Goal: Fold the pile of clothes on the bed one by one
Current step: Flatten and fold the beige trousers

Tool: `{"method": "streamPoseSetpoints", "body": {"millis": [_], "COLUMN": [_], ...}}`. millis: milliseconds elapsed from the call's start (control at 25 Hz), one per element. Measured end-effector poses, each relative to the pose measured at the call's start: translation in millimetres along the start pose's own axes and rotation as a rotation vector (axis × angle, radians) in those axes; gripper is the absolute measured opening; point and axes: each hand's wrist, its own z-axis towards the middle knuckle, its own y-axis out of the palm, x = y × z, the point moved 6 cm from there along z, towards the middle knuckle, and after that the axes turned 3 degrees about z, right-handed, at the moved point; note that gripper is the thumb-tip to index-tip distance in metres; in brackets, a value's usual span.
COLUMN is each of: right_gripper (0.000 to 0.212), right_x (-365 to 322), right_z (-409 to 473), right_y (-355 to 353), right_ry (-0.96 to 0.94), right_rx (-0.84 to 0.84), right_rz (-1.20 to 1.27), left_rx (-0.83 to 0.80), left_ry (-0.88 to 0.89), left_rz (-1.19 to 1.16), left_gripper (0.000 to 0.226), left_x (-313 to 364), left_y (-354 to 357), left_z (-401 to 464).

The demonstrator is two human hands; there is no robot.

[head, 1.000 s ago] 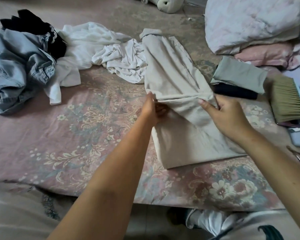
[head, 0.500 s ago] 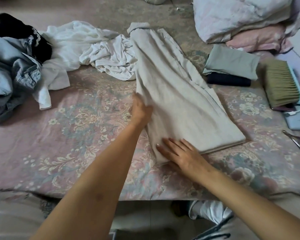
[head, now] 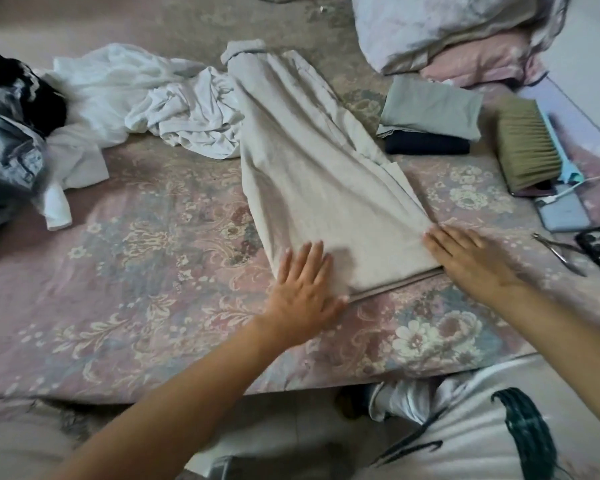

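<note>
A beige garment (head: 319,174) lies folded lengthwise on the floral bed sheet (head: 136,271), running from the far middle to the near edge. My left hand (head: 303,289) presses flat on its near left corner, fingers straight. My right hand (head: 471,258) lies flat at its near right corner, fingertips touching the cloth's edge. A crumpled white garment (head: 184,112) and another white piece (head: 94,98) lie to the left, with denim (head: 7,157) and a black item (head: 32,95) at the far left.
Folded grey-green and dark clothes (head: 430,116) are stacked at the right. Beside them are a brush (head: 527,147), a phone on a cable (head: 561,213), another phone (head: 598,240) and metal nippers (head: 558,251). Pillows (head: 447,29) sit at the back right.
Both hands let go of the gathered middle of the beige garment and laid it flat. They have since slid down and apart to its near corners, smoothing it.
</note>
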Motion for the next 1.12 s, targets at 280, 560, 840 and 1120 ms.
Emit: {"method": "streamPoseSetpoints", "body": {"millis": [280, 560, 840, 1120], "right_gripper": [0.051, 0.033, 0.027, 0.029], "right_x": [2, -47, -127, -111], "right_z": [-1, -4, -32, -31], "right_y": [9, -26, -41, -41], "right_ry": [0.296, 0.138, -0.091, 0.066], "right_rx": [-0.001, 0.020, 0.133, -0.066], "right_rz": [0.632, 0.788, 0.803, 0.816], "left_rx": [0.073, -0.061, -0.091, -0.080], "left_ry": [0.254, 0.454, 0.463, 0.236], "left_rz": [0.231, 0.241, 0.237, -0.138], "left_gripper": [0.039, 0.073, 0.082, 0.049], "left_x": [10, -28, -70, -55], "left_y": [13, -51, -75, -48], "left_z": [-9, -41, -106, -70]}}
